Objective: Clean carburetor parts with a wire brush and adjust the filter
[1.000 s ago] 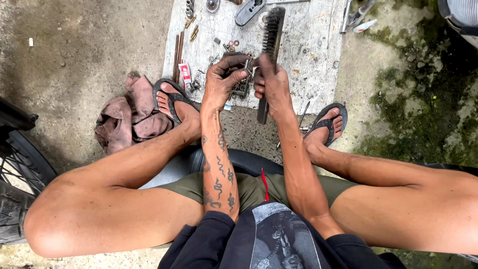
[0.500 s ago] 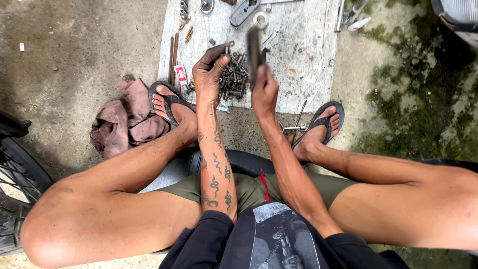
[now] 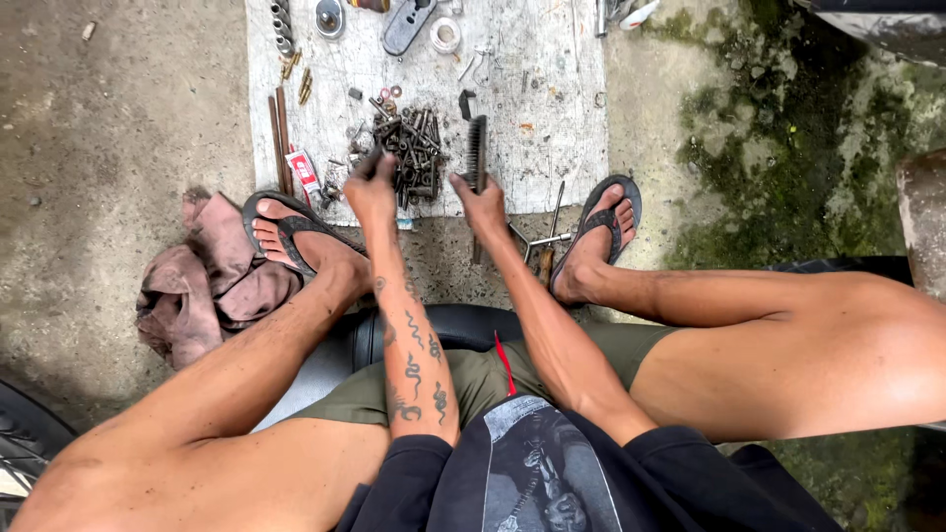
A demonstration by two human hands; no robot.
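Beside bolt pile [image 3: 414, 148], rag [image 3: 202, 281] leftward

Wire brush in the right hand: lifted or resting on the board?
Cannot tell for sure. The wire brush is gripped by the right hand, bristle edge up, over the grey board beside the bolt pile.

Seated, legs spread over a white board [image 3: 552, 118] on the ground. Right hand [image 3: 483, 205] grips a wire brush [image 3: 478, 158] — left hand [image 3: 371, 189] reaches into the bolt pile [image 3: 414, 148]. Pink rag [image 3: 202, 281] beside left sandal [image 3: 286, 229].
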